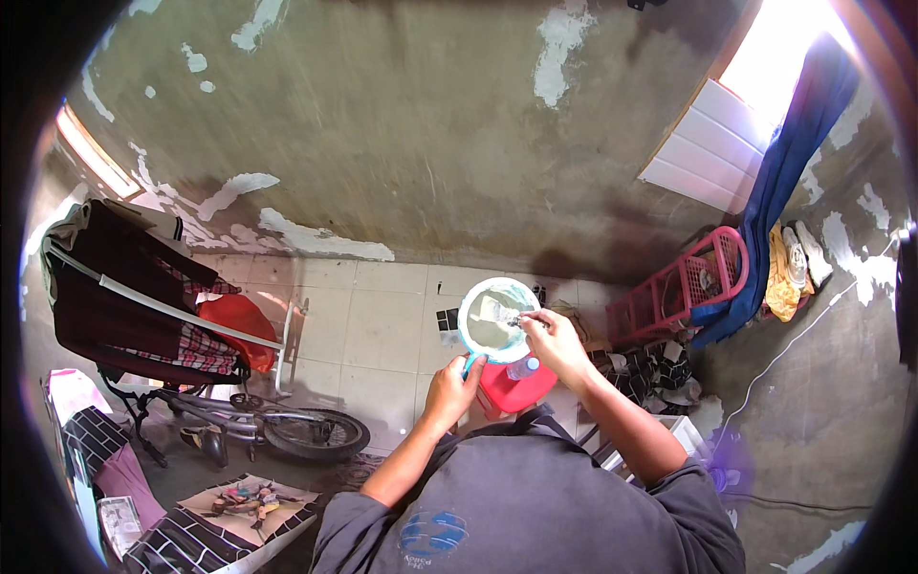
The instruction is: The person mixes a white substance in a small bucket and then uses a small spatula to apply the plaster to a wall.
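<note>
My left hand [452, 390] is closed around the short blue handle of a round, light-coloured dipper [463, 323], which I hold out in front of my chest. Pale greyish paste [491, 336] coats its inside. In my right hand [557, 344] is a small putty knife [492, 310], its whitened blade down inside the dipper. My fingers hide most of the knife's handle. Below the dipper stands a red plastic stool [524, 390] with a clear bottle [522, 368] on it.
A bare plaster wall [411, 143] with white patches rises ahead. To the left are a clothes-laden rack [115, 297], a bicycle [311, 433] and a patterned box [177, 545]. A pink plastic rack [660, 297] and blue curtain [798, 143] stand right; a white cable [775, 368] hangs there.
</note>
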The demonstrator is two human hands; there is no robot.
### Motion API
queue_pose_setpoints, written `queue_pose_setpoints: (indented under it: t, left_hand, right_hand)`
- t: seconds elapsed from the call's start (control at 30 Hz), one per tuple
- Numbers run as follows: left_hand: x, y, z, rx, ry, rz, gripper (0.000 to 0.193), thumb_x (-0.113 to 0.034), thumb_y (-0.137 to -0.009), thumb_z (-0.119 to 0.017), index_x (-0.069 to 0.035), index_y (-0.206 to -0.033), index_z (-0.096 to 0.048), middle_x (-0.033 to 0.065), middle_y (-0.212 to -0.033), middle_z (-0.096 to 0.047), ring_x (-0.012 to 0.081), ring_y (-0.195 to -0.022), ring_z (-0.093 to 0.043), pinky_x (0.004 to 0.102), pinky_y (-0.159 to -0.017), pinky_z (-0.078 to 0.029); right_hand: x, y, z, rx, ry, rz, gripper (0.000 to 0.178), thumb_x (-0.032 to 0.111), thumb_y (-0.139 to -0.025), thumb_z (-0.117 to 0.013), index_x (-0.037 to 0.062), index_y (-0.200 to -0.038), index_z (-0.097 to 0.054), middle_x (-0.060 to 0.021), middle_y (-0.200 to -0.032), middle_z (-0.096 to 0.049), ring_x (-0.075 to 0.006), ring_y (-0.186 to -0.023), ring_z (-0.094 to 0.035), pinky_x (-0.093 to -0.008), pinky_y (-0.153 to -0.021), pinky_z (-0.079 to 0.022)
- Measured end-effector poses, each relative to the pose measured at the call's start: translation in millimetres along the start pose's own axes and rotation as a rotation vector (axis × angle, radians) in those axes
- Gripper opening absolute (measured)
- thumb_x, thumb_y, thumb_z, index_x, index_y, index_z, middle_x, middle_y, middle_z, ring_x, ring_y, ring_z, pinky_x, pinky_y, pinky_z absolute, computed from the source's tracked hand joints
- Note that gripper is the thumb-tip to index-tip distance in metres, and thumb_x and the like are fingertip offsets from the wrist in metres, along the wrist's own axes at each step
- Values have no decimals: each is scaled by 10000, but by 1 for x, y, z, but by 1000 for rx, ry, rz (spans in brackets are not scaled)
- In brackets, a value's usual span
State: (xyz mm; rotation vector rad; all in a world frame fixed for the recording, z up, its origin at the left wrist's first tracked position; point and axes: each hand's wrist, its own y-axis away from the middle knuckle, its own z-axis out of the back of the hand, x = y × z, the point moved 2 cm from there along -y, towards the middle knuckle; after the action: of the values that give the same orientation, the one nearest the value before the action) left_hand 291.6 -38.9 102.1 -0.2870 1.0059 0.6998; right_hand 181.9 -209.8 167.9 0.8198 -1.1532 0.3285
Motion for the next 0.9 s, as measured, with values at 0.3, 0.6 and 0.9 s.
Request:
queue_pose_setpoints:
  t: [0.3,0.6,0.9]
  left_hand:
    - [-6,-12,8,153,-29,55,463,-434,-947,-591,8,-812,-598,259,-691,-614,443,-704,-636,474,-578,-476]
    - [-2,-10,10,121,10,31,487,-446,-951,-586,6,-773,-559,242,-646,-594,428,-640,-621,461,-556,-461]
    - [0,-14,12,132,-4,15,511,-446,-963,-591,-21,-696,-495,89,-526,-552,171,-482,-535,344,-498,-439]
  right_hand:
    - [16,19,-8,181,1053,741,323,295,-865,-668,79,-1105,-688,-158,-857,-668,-340,-768,-676,-411,-695,-552]
    - [34,11,18,-18,915,629,320,258,-868,-637,24,-1078,-694,-173,-890,-692,-332,-777,-689,-400,-715,-560]
    - [31,16,4,145,937,722,364,233,-873,-636,46,-1185,-650,-200,-965,-662,-342,-770,-680,-407,-711,-557]
